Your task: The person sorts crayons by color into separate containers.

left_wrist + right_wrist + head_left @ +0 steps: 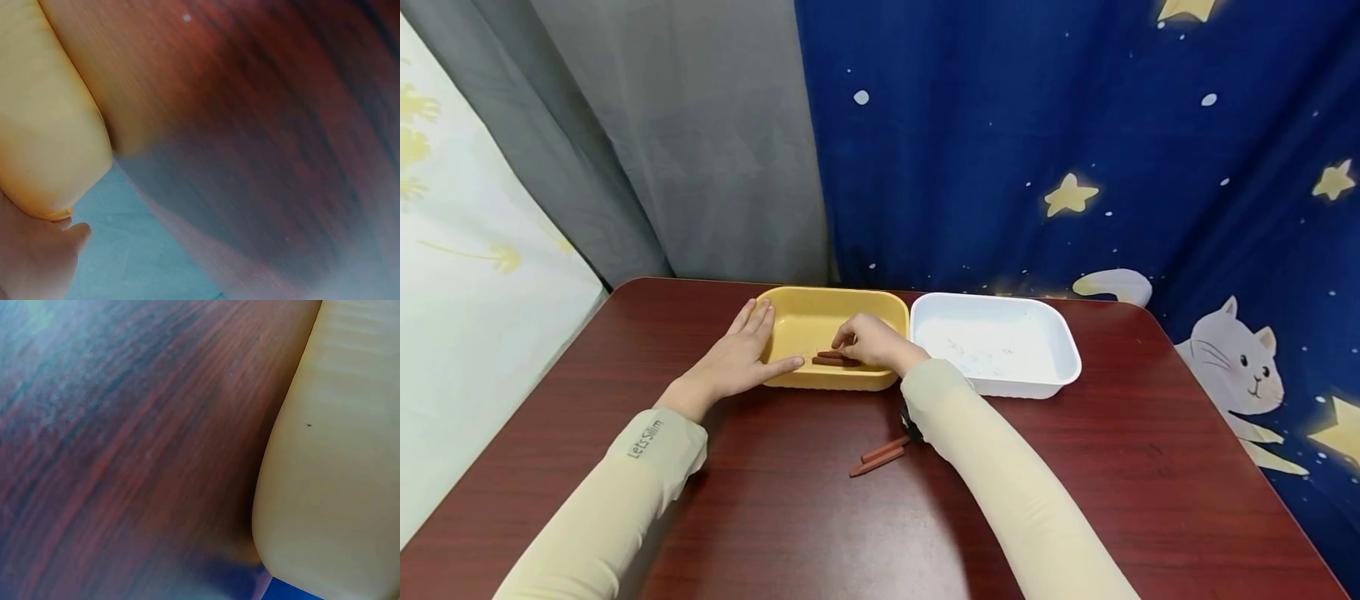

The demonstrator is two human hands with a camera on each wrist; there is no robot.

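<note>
A yellow plastic tray [827, 380] stands toward the far edge of the table. My left hand [737, 354] rests on its left end, fingers straight along the rim and thumb stretched over the front edge. Inside the tray, my right hand [874, 340] reaches down with bent fingers and pinches one of a few slim reddish-brown sticks [831, 361]; the hand partly covers them. Only the yellow tray's outer wall [331, 456] shows in the right wrist view, without the hand. The left wrist view has part of the left hand [37, 262] against the tray's end.
Right beside the yellow tray stands a white tray [1018, 388] with small dark marks on its bottom. Two more reddish-brown sticks [877, 461] lie on the dark red table [790, 500], near the right sleeve. Grey and blue curtains [970, 150] hang behind the table.
</note>
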